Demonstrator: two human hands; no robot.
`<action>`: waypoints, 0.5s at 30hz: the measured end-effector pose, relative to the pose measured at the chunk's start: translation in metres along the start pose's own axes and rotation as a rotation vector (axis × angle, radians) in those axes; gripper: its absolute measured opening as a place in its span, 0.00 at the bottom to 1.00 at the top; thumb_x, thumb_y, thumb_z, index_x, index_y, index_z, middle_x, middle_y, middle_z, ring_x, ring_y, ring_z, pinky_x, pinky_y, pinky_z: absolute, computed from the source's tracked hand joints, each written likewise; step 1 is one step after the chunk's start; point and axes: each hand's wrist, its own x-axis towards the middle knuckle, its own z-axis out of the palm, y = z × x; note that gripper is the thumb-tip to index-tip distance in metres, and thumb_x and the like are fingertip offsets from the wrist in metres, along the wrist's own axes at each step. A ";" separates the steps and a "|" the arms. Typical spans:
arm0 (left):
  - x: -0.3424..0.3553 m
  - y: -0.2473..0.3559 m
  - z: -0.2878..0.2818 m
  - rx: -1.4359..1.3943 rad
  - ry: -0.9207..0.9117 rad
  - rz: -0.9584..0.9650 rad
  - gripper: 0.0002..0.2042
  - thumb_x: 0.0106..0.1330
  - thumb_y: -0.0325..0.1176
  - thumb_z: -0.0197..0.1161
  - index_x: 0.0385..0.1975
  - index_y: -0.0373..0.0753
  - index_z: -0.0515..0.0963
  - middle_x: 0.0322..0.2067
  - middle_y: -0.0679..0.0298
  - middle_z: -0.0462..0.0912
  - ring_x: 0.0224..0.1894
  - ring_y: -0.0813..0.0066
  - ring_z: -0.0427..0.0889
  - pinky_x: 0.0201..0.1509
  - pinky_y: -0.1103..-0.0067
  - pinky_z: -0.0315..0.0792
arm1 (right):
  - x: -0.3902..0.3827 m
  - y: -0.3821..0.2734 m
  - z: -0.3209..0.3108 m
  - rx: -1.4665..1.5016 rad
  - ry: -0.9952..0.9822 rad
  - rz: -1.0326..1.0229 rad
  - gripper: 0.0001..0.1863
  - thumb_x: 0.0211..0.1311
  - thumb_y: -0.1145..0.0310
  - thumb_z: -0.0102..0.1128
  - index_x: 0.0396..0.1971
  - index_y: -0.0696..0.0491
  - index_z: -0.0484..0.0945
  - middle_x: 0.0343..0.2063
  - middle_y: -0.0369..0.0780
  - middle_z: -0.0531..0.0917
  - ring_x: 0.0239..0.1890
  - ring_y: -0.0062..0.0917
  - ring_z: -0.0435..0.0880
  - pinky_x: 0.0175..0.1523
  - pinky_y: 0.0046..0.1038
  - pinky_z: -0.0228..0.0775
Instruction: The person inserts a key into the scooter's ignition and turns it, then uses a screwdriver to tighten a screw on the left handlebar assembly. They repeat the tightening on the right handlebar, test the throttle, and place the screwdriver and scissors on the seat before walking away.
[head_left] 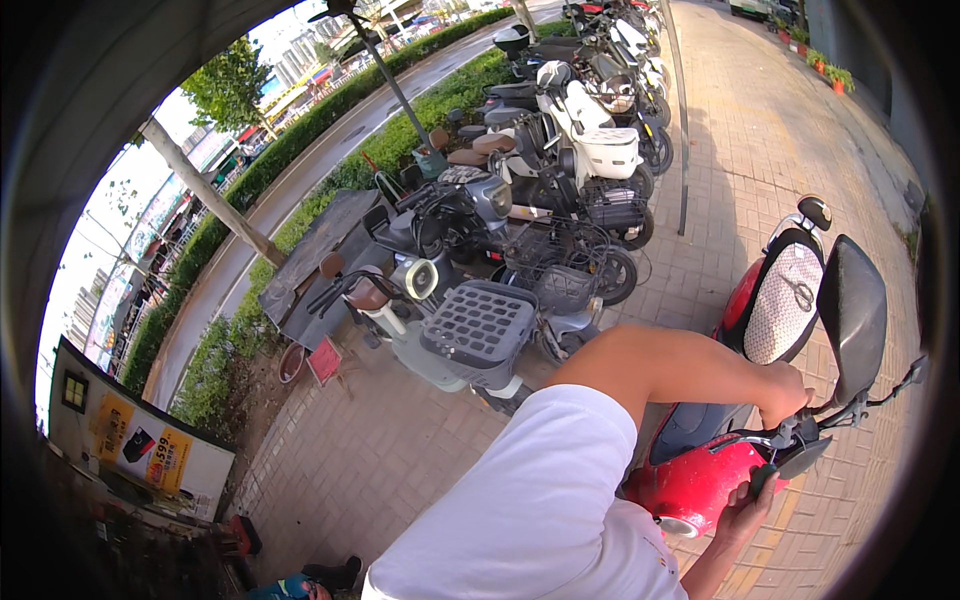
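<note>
A red scooter (690, 485) stands at the right, its black handlebar (797, 432) between my two hands. My left hand (785, 396) is closed in a fist against the far side of the handlebar, near the base of the black mirror (855, 315); what its fingers hold is hidden. On the near side, my right hand (742, 512) is raised below the handlebar with fingers curled on a small black piece (762, 478). Scissors (802, 292), or a similar looped metal tool, lie on the scooter's pale patterned seat (780, 325).
A pale green scooter with a grey basket (485, 325) stands ahead of me, before a row of parked scooters (600, 150). A thin metal pole (680, 140) rises from the brick paving. A small red folding stool (325, 360) and a signboard (145, 445) are at left. Another person's shoe (335, 574) shows below.
</note>
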 end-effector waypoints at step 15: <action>0.022 -0.006 0.008 0.036 -0.062 0.012 0.47 0.44 0.43 0.71 0.67 0.35 0.60 0.31 0.55 0.86 0.35 0.53 0.85 0.33 0.63 0.74 | 0.070 0.011 -0.060 -0.030 -0.441 0.092 0.24 0.73 0.56 0.55 0.55 0.61 0.71 0.38 0.43 0.79 0.16 0.15 0.60 0.18 0.18 0.51</action>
